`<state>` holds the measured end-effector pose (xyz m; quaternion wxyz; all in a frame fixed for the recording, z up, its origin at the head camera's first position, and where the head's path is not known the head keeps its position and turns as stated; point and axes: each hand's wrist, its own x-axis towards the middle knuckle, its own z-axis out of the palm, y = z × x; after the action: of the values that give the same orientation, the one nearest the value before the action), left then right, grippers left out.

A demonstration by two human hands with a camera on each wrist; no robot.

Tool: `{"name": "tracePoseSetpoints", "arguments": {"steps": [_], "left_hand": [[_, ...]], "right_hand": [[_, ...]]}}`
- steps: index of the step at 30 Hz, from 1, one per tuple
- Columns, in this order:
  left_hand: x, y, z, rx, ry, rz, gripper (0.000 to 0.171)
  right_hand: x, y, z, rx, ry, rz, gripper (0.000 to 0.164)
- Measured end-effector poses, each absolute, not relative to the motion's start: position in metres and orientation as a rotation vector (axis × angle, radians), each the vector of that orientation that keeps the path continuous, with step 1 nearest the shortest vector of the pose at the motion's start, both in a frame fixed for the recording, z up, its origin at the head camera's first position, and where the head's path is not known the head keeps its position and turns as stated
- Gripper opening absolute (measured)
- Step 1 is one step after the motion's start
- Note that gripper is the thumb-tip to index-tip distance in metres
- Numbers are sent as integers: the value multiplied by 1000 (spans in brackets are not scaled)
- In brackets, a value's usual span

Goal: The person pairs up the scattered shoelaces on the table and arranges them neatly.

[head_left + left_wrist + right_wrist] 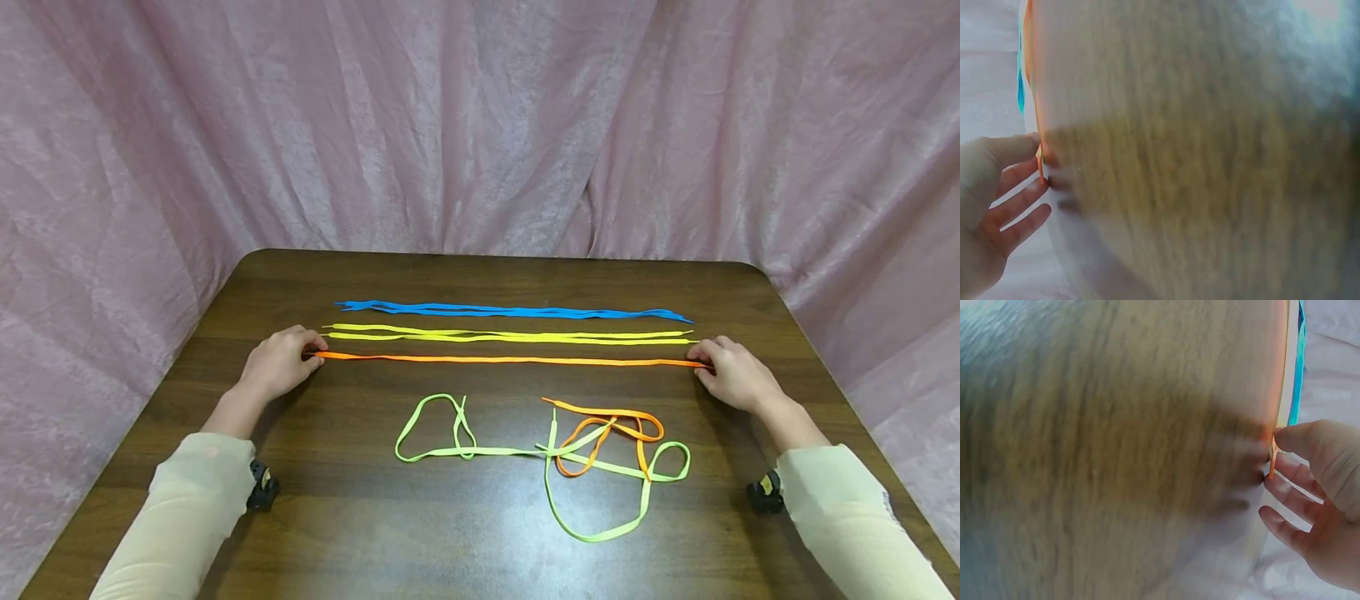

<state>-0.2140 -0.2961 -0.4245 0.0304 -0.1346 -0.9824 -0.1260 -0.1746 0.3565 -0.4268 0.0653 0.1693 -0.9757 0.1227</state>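
Note:
An orange shoelace (510,360) runs straight across the table between both hands. My left hand (281,362) pinches its left end between thumb and fingers; in the left wrist view the orange tip (1040,170) pokes out below the thumb. The right hand (735,372) pinches the other end, and its tip (1272,467) shows in the right wrist view. Just behind lie two yellow shoelaces (510,337), side by side and nearly straight. Blue shoelaces (510,312) lie farther back, stretched the same way and partly overlapping.
Nearer the front, light green shoelaces (487,452) lie in loose loops. A second orange shoelace (651,427) is tangled with them on the right. The brown wooden table (375,533) ends at a pink curtain (480,125) behind.

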Motion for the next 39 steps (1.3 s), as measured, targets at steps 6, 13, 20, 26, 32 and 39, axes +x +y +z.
{"name": "tracePoseSetpoints", "arguments": {"steps": [6,13,20,26,32,39], "left_hand": [[-208,-298,-418,-434,-3062,-385,28],[-201,-294,-408,-469,-3034,-370,35],[-197,-279,-401,-573,-2982,-318,39],[-192,-264,-395,-669,-2912,-289,38],[-187,-247,-390,-786,-2822,-300,40],[-183,-224,-388,-904,-2781,-301,43]], "right_hand": [[-169,355,-423,554,-2983,340,30],[-163,348,-418,595,-2942,301,36],[-161,333,-415,684,-2801,273,34],[-161,315,-413,769,-2763,260,33],[-160,290,-411,863,-2818,279,31],[-156,264,-407,971,-2823,278,33]]}}
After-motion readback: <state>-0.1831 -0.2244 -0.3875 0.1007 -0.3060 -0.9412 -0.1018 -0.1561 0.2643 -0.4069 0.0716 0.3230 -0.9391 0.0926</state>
